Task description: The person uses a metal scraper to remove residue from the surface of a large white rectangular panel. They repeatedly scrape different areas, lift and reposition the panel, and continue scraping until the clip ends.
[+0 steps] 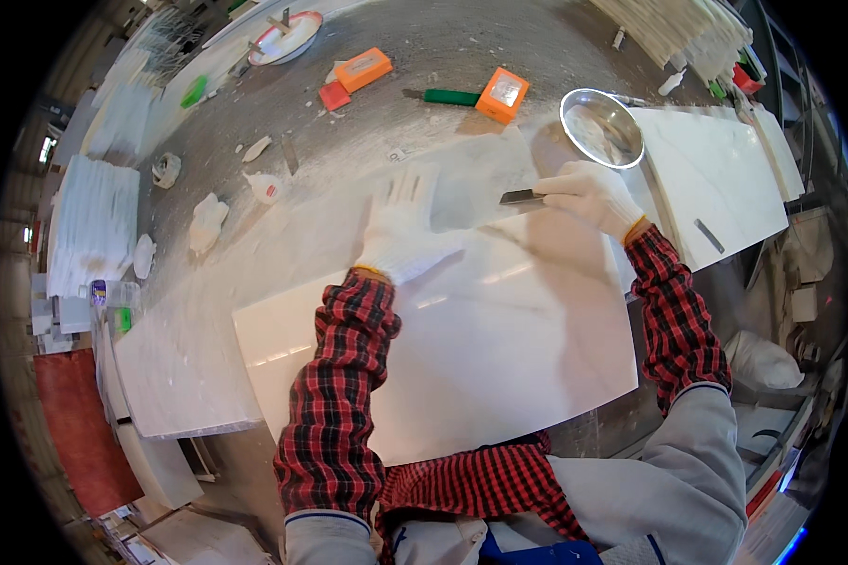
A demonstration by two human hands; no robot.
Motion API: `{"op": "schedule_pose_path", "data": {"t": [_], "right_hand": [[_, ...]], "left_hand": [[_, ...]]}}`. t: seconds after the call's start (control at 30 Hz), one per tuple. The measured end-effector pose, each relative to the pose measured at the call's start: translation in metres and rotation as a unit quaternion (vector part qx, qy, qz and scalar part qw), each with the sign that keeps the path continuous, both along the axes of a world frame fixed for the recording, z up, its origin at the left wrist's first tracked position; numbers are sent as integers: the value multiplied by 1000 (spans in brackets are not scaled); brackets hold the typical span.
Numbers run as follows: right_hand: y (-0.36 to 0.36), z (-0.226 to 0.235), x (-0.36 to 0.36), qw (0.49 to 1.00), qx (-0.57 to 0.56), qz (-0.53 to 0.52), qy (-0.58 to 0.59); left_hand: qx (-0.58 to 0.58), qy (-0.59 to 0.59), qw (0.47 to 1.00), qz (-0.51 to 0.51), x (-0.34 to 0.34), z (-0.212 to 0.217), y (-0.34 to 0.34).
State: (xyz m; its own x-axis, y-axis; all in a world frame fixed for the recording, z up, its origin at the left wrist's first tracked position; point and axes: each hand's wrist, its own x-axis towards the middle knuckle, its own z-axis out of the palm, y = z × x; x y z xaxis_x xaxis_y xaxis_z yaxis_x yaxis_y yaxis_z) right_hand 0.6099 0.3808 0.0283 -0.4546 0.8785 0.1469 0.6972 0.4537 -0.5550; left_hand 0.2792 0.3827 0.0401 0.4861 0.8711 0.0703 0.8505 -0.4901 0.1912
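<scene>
A glossy white slab (499,348) with faint grey veining lies in front of me, its near edge close to my body. My left hand (403,231), in a white knit glove, rests flat at the slab's far edge with the fingers stretched away from me. Farther right, my gloved right hand (594,196) grips a small scraper (518,197), whose dark flat blade points left over the slab's far edge. Just beyond that hand stands a round metal bowl (589,102) with pale, smeared contents.
Two orange boxes (364,69) (503,94) and a green-handled tool (450,96) lie on the dusty table's far part. A red-rimmed bowl (297,40) holds tools. White lumps (207,223) sit left, near stacked white strips (94,226). Another white slab (725,160) lies right.
</scene>
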Motion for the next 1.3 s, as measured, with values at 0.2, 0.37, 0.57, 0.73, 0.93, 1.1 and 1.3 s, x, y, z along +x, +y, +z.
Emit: {"op": "schedule_pose_path", "data": {"t": [0.2, 0.37, 0.57, 0.73, 0.93, 1.1, 1.3], "right_hand": [[17, -11, 3, 998, 60, 29, 12], [32, -19, -10, 991, 111, 66, -41], [32, -18, -12, 997, 74, 16, -11], [29, -20, -8, 998, 66, 19, -4], [21, -16, -8, 994, 88, 56, 20], [2, -10, -31, 993, 93, 29, 62], [-29, 16, -67, 994, 75, 4, 80]], "left_hand": [[-141, -118, 983, -8, 62, 20, 0], [-240, -287, 927, 37, 75, 22, -3], [-76, -229, 969, 51, 53, 14, 0], [-232, -181, 953, 67, 85, 30, -11], [-275, -283, 914, 91, 80, 43, -27], [-197, -369, 886, 200, -20, 33, -53], [-90, -240, 916, 309, -159, 32, -140]]}}
